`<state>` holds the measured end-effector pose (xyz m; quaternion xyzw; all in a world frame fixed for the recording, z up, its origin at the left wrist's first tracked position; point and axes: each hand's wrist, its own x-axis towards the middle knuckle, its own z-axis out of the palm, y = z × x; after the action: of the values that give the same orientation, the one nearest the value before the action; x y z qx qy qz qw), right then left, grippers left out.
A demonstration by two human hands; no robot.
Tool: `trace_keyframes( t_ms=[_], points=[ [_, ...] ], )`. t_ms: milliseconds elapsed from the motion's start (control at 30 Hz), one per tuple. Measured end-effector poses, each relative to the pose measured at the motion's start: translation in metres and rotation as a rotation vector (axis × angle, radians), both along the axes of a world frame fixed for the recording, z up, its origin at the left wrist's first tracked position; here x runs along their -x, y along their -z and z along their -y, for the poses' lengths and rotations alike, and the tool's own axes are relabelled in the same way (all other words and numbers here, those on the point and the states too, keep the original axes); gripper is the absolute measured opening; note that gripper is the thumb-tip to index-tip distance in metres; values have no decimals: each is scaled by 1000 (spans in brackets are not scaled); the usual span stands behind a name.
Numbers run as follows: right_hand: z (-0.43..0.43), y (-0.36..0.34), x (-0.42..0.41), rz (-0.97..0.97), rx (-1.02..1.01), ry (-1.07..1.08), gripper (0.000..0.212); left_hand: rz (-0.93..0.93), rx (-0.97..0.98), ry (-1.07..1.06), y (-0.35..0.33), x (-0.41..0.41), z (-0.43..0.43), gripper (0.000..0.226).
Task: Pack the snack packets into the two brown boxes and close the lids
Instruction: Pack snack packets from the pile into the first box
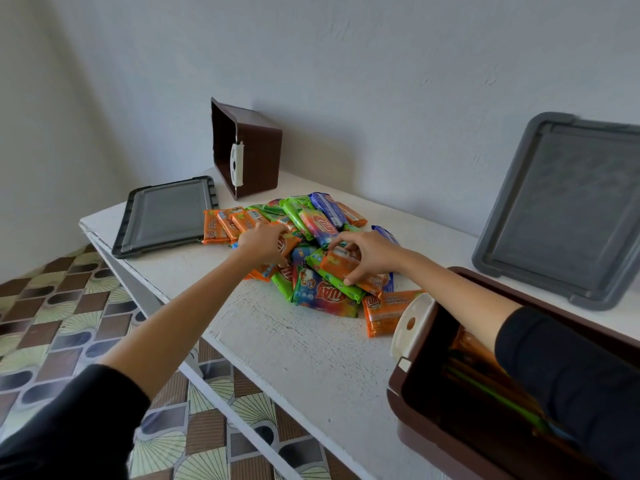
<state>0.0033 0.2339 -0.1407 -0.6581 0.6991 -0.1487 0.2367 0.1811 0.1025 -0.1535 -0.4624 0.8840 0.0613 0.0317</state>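
Note:
A heap of snack packets in orange, green, blue and rainbow wrappers lies mid-table. My left hand reaches into the heap's left side, its fingers curled around an orange packet. My right hand pinches another orange packet at the heap's front. One brown box lies tipped on its side at the back, its opening facing left. The other brown box stands open at the near right with several packets inside, under my right forearm.
A grey lid lies flat at the table's left end. A second grey lid leans against the wall at right. The white table has its front edge running diagonally; patterned floor tiles lie below left.

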Motion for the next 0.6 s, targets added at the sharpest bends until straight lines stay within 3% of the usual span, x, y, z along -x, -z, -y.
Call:
trace_keyframes(
  t_ms=[133,300,467,600],
  points=[
    [0,-4,2,-30,49,15,65,-158,-26,10,-8,-6,-1,74],
    [-14,-28,12,-23,288,181,67,-329,-35,89,-37,1,-10,66],
    [-57,-79,39,-131,392,329,65,-445,-35,321,-89,38,-48,68],
    [-135,-115,45,-188,350,379,67,-471,-133,593,-118,67,-108,75]
  ],
)
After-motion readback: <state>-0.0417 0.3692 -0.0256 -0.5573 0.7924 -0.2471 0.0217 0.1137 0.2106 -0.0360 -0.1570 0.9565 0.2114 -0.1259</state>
